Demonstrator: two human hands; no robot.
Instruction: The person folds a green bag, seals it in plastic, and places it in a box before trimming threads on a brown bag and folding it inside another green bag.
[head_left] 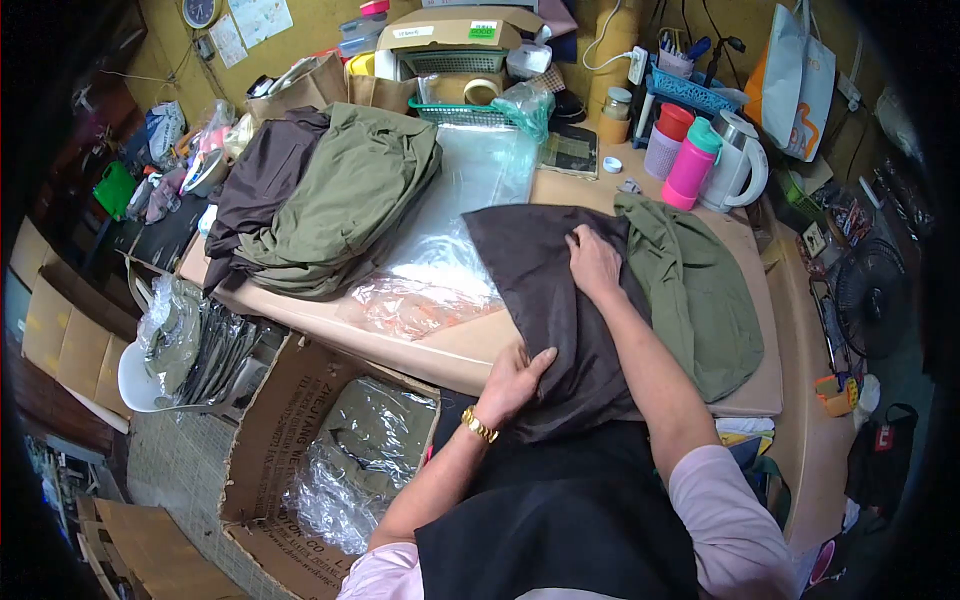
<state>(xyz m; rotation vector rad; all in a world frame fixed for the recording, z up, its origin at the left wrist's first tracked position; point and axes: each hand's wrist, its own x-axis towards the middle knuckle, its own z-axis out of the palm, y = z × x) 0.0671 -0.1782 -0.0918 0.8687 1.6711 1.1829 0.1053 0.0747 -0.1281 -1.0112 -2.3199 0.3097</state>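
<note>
A dark brown cloth piece (535,255), perhaps part of a garment, is spread over the table's near side and hangs over its front edge. My left hand (515,385), with a gold watch at the wrist, grips its lower left edge, thumb on top and the other fingers mostly hidden. Higher up, my right hand (595,262) has its fingers curled on the cloth, pinching it. An olive green cloth piece (700,295) lies right beside it, partly under the brown. Clear plastic bags (470,175) lie flat to the left.
Folded olive and brown cloth (350,190) is heaped on the table's left. Below stands an open cardboard box (240,460) with plastic-wrapped items, beside a white basin (145,385). A pink bottle (690,170) and a kettle (735,165) stand at the back right.
</note>
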